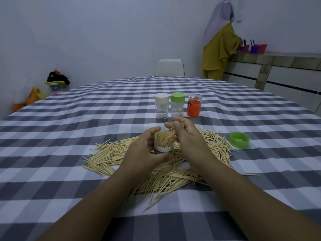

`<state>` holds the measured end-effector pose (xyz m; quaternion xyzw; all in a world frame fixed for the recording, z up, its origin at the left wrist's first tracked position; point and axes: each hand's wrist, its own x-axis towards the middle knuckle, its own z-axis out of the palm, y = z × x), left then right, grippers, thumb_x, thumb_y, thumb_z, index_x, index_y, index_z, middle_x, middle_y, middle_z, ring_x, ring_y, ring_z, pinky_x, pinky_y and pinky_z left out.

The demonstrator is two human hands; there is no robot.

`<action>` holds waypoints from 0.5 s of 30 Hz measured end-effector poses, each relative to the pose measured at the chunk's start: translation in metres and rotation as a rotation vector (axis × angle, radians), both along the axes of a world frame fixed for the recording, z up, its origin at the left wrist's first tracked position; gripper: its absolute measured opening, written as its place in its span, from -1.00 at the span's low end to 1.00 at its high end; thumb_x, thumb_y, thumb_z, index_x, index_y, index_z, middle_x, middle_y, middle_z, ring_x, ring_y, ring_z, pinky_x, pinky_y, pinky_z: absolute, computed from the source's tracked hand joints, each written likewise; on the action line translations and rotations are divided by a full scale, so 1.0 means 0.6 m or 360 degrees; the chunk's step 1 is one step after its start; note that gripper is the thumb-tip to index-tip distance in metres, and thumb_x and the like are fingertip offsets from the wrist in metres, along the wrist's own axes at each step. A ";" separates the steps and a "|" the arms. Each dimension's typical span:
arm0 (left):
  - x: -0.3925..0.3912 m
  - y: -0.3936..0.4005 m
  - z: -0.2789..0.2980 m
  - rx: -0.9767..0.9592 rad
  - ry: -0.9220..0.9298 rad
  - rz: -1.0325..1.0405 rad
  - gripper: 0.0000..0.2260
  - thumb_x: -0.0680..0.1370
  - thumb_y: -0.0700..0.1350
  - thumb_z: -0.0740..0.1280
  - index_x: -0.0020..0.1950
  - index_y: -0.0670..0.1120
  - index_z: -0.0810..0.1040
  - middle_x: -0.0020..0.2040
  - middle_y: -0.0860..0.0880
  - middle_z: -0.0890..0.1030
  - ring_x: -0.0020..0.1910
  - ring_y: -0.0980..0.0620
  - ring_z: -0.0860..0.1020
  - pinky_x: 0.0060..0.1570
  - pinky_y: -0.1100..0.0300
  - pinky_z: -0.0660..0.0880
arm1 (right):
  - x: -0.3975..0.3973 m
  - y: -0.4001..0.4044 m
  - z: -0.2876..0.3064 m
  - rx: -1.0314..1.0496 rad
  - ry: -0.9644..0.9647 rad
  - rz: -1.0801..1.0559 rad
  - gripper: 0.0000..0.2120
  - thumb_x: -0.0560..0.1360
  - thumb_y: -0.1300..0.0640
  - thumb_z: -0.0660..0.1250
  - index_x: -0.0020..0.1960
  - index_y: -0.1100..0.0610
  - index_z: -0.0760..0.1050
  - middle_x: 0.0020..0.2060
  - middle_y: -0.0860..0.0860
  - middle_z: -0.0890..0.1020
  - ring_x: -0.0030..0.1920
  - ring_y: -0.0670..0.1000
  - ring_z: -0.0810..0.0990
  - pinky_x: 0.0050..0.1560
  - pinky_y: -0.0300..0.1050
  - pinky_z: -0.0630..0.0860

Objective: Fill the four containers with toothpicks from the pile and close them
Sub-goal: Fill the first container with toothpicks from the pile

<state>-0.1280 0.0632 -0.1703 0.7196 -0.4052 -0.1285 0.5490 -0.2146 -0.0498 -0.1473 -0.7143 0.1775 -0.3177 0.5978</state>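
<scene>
Toothpicks look light, stiff, sharp-tipped & likely to scatter, so best pinched mid-length in small bunches. The open jar sits over the pile, approx. centre, left hand wrapped round its body. Right hand, touching the jar's far rim, pinches a few sticks. Green lid lies right of the jar on the counter; three capped jars stand behind it.

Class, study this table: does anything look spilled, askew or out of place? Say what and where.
Toothpicks lie strewn across the checked cloth in a loose pile. A green lid sits alone, off its container, right of the pile. One stray toothpick lies apart.
</scene>
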 end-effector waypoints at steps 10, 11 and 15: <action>0.001 0.000 -0.002 0.0002 -0.0003 -0.0006 -0.28 0.29 -0.20 0.59 0.36 0.08 0.37 0.14 0.10 0.61 0.10 0.19 0.59 0.12 0.18 0.55 | -0.015 0.005 0.017 0.0064 0.0143 -0.0040 -0.68 0.62 -0.06 0.08 0.10 0.02 0.58 0.04 -0.13 0.61 0.15 -0.08 0.53 0.26 0.03 0.43; 0.001 0.000 -0.001 0.0005 -0.0005 -0.0007 -0.28 0.29 -0.20 0.59 0.35 0.09 0.38 0.14 0.11 0.61 0.09 0.20 0.59 0.12 0.18 0.56 | -0.017 0.006 0.019 0.0088 0.0184 0.0005 -0.68 0.62 -0.06 0.08 0.16 0.01 0.57 0.04 -0.17 0.59 0.18 -0.09 0.51 0.27 0.03 0.42; 0.001 0.000 -0.001 0.0008 -0.0003 -0.0007 -0.28 0.29 -0.19 0.59 0.37 0.09 0.38 0.15 0.11 0.60 0.11 0.19 0.59 0.12 0.16 0.56 | -0.017 0.008 0.021 0.0162 0.0154 0.0080 -0.70 0.61 -0.06 0.11 0.29 -0.14 0.47 0.16 -0.20 0.55 0.26 -0.08 0.46 0.30 0.16 0.39</action>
